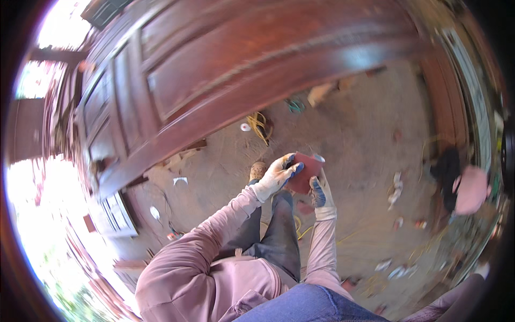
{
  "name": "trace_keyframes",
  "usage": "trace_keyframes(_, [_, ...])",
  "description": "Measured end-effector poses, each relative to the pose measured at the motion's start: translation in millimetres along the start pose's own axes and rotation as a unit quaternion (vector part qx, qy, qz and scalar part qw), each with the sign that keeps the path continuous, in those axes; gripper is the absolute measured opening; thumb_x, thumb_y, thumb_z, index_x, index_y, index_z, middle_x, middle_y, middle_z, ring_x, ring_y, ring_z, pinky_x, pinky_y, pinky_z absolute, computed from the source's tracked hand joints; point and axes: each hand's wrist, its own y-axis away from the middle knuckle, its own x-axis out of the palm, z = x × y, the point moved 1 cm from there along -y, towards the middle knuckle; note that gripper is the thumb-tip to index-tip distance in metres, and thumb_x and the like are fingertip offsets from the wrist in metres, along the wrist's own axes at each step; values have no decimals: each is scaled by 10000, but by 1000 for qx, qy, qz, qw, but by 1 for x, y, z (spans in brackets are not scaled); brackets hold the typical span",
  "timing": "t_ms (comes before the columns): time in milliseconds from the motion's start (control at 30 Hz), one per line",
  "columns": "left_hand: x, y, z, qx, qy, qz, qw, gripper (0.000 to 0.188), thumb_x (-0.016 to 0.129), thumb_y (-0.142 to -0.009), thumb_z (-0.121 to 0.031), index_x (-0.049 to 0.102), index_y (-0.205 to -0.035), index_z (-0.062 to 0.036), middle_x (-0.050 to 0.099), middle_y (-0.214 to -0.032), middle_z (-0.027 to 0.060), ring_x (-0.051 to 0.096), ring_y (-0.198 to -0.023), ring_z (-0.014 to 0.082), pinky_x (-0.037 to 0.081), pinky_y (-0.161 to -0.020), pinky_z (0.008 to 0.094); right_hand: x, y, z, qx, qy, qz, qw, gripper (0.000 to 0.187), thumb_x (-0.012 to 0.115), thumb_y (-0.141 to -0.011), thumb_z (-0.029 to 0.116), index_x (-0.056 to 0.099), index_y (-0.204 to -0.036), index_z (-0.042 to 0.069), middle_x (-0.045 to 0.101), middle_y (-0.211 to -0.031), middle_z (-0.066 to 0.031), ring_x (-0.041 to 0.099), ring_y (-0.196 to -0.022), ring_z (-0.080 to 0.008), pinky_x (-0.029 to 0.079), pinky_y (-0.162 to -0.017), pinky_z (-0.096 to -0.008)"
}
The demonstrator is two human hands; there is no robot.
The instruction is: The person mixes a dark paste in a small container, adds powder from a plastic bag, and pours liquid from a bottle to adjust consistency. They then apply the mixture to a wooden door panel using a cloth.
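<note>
In front of my body I hold a reddish-brown sheet of sandpaper (306,173), its far right edge curling to show a pale back. My left hand (279,176), in a white work glove with blue-coated fingers, pinches the sheet's left side. Gripping its lower right side is my right hand (322,194), gloved the same way, with the thumb in front and the other fingers partly hidden behind the sheet. Beyond both hands, apart from them, a large dark red-brown panelled wooden door (257,70) lies raised above the floor.
A yellow coiled cord (259,127) and green cord (295,105) lie on the dusty floor (354,139) by the door. Wood offcuts (320,94) lie nearby. At right are a pink item (472,190) against something black, and scattered scraps (396,189). Boards (448,91) stand along the right side.
</note>
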Motion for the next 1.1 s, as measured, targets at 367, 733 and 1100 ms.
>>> trace_keyframes(367, [-52, 143, -50, 146, 75, -265, 950, 319, 605, -959, -161, 540, -1237, -20, 623, -1072, 7, 539, -983, 77, 444, -903, 243, 170, 52, 20, 115, 176, 143, 967, 647, 666, -910, 366, 381, -1396, 49, 516, -1303, -75, 536, -1145, -159, 460, -957, -300])
trace_keyframes(733, [-143, 244, -38, 222, 272, -343, 871, 249, 547, -975, -80, 556, -1217, -26, 624, -1080, 22, 569, -951, 99, 469, -868, 246, 300, 66, -66, 222, 207, 270, 914, 580, 658, -924, 300, 392, -1375, 50, 535, -1279, -73, 552, -1124, -149, 467, -949, -286])
trace_keyframes(1100, [-253, 317, -22, 315, 395, -321, 801, 282, 573, -971, -113, 550, -1242, -39, 636, -1109, 26, 601, -977, 104, 495, -873, 263, 411, 66, -161, 135, 281, 291, 905, 431, 720, -883, 206, 469, -1178, 17, 577, -1113, -75, 561, -971, -112, 484, -858, -261])
